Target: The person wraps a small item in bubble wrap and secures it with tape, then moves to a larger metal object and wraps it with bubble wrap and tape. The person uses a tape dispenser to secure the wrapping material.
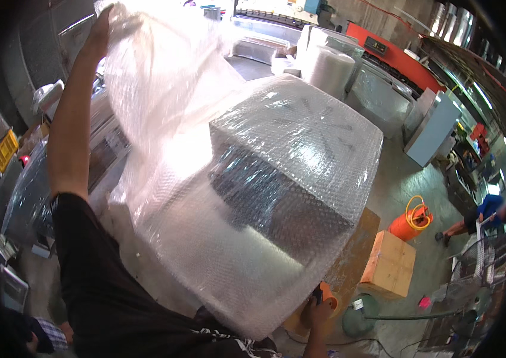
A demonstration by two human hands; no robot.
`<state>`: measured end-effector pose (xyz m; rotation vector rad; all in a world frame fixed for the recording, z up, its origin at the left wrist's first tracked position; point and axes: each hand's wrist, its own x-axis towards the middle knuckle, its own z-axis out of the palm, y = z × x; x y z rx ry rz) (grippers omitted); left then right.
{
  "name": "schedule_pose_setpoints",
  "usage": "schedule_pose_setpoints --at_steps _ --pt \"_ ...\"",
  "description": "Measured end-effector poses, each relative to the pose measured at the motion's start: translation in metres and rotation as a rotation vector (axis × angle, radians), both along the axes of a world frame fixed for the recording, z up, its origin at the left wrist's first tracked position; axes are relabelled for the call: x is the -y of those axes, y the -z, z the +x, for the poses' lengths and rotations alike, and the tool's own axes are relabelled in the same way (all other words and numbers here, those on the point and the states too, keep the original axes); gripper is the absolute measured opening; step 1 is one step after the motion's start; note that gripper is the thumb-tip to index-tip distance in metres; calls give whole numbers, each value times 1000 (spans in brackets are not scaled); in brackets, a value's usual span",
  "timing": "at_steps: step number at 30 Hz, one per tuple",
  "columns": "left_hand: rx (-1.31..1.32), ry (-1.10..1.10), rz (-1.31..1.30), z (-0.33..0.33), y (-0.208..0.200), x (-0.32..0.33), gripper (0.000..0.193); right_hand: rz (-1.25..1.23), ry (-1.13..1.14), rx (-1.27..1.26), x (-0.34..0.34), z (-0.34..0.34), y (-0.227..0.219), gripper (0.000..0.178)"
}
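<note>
A large boxy object (259, 203), wrapped in clear bubble wrap, fills the middle of the view. Dark and shiny metallic panels show through its wrapping. My left arm is stretched up at the far left, and my left hand (103, 28) is closed on the raised, bunched end of a loose bubble wrap sheet (157, 77). That sheet hangs down along the object's left side. Low on the right, beside the object's near corner, my right hand (320, 310) is wrapped round an orange and black hand-held tool (325, 293). The tool's exact kind is hard to make out.
A brown carton (388, 265) stands to the right, with an orange gas cylinder (411, 224) behind it. A green round base with a pole (360, 316) lies nearby. A bubble wrap roll (327, 70) stands behind. A person in blue (491, 209) is far right. Metal pieces crowd the left.
</note>
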<state>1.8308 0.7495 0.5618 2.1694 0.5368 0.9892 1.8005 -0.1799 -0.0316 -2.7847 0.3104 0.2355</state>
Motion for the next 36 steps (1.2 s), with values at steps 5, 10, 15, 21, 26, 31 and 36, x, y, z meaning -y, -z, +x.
schedule_pose_setpoints --at_steps 5,10,15,21,26,31,36 --pt "-149 -388 423 -10 -6 49 58 22 25 -107 -12 13 -10 83" --pt "-134 633 780 58 44 301 66 -19 149 -91 23 3 18 82" --pt "-1482 -244 717 92 90 181 95 -88 54 82 2 10 18 77" --pt "-1892 252 836 81 193 122 146 -99 141 66 -9 18 11 75" --pt "-1369 623 163 67 317 95 76 -105 156 43 -14 27 9 73" --pt "-997 185 768 76 313 64 23 -100 159 44 -21 34 5 72" --pt "-418 -543 663 106 182 -61 55 -77 166 37 -26 36 8 70"
